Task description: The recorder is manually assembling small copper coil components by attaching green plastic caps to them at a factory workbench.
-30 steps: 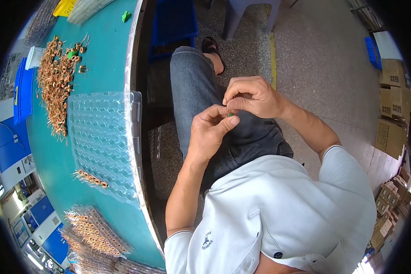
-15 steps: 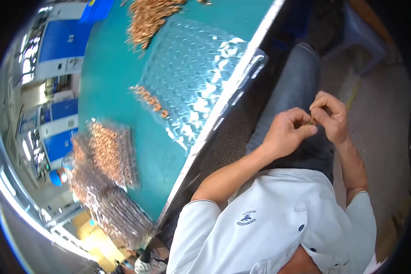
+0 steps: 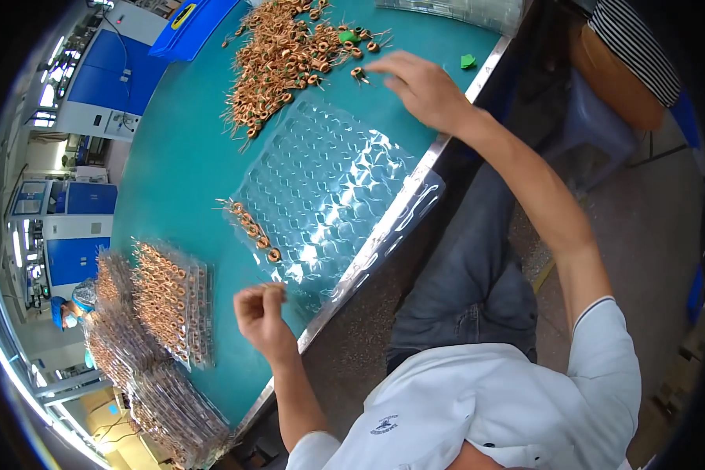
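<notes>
My left hand (image 3: 263, 319) is closed in a pinch at the lower left corner of a clear plastic blister tray (image 3: 313, 168). What its fingertips hold, if anything, is too small to make out. One row of copper-wire ring coils (image 3: 252, 229) sits in pockets along the tray's left edge; the other pockets look bare. My right hand (image 3: 427, 92) reaches over the tray's far side with fingers stretched out and apart. Just beyond its fingertips lies a single ring coil (image 3: 359, 74), beside a large heap of such coils (image 3: 278, 59).
Stacked clear trays filled with coils (image 3: 168, 313) stand at the table's left end. Green scraps lie near the heap, one by the metal table edge (image 3: 489, 70). More clear trays (image 3: 454, 12) are at the back, with a blue bin (image 3: 192, 27) at far left. A person sits at upper right.
My hands have parted from together above my lap. The left came over to the tray's lower left corner, the right up toward the heap. The view has shifted, showing more of the heap.
</notes>
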Demonstrator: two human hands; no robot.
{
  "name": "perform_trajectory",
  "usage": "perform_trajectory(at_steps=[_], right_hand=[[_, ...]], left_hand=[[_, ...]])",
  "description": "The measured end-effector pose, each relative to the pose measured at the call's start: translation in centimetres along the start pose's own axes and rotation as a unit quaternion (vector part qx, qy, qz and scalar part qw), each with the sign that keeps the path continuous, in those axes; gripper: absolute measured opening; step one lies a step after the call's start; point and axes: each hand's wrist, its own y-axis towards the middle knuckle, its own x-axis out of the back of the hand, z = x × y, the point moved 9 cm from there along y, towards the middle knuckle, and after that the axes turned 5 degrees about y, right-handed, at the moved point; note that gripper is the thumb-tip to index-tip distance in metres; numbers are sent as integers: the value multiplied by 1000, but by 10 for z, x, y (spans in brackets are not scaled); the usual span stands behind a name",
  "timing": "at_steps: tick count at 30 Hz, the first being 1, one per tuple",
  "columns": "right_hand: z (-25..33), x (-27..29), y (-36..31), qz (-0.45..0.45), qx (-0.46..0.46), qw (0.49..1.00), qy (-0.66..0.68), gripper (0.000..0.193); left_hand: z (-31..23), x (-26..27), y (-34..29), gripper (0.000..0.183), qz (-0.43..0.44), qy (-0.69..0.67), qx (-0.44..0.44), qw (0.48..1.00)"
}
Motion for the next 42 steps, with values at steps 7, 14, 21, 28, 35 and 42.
perform_trajectory(at_steps=[7, 14, 21, 28, 35, 42], right_hand=[[-55, -95, 40, 207, 93, 961, -161, 38], [-69, -64, 25, 192, 10, 968, -163, 25], [-36, 7, -32, 10, -205, 947, 246, 27], [39, 31, -130, 12, -283, 853, 439, 21], [78, 45, -192, 112, -257, 874, 398, 24], [75, 62, -230, 154, -272, 899, 307, 29]], left_hand=[[54, 16, 27, 7, -11, 53, 54, 997], [44, 13, 32, 15, -32, 82, 48, 995], [47, 8, 22, 11, -22, 273, 5, 962], [-34, -70, -23, 24, 58, 43, -64, 995], [1, -227, -97, 30, 319, -180, 204, 908], [26, -257, -138, 19, 360, -188, 249, 879]])
